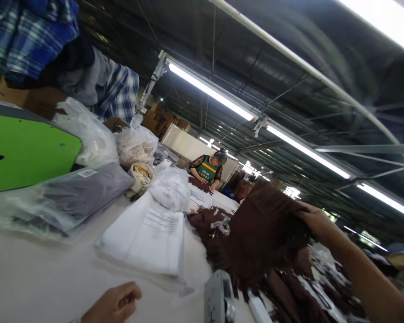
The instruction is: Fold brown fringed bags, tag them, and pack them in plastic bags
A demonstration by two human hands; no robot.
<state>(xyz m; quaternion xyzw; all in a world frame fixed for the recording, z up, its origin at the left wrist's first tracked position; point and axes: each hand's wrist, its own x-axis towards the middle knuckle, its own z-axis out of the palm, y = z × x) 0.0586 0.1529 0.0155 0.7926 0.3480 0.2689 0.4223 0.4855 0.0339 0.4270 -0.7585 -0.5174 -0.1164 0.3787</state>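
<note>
My right hand (310, 216) is raised at the right and grips the upper edge of a dark brown fringed scarf (259, 229). The cloth hangs down from it, its fringe reaching other brown fringed pieces on the table. At the lower left, my left hand (112, 303) is loosely curled above the pale tabletop (47, 273), with nothing visible in its fingers. Beyond it lies a stack of white plastic bags (148, 237) with printed text. A grey metal device (218, 296) stands below the hanging scarf.
A clear bag with folded grey cloth (87, 193) lies at the left by a green panel (27, 150). Behind are stuffed plastic bags (138, 146) and a small tub (140, 175). A co-worker in a green apron (207, 170) handles brown fabric at the table's far end.
</note>
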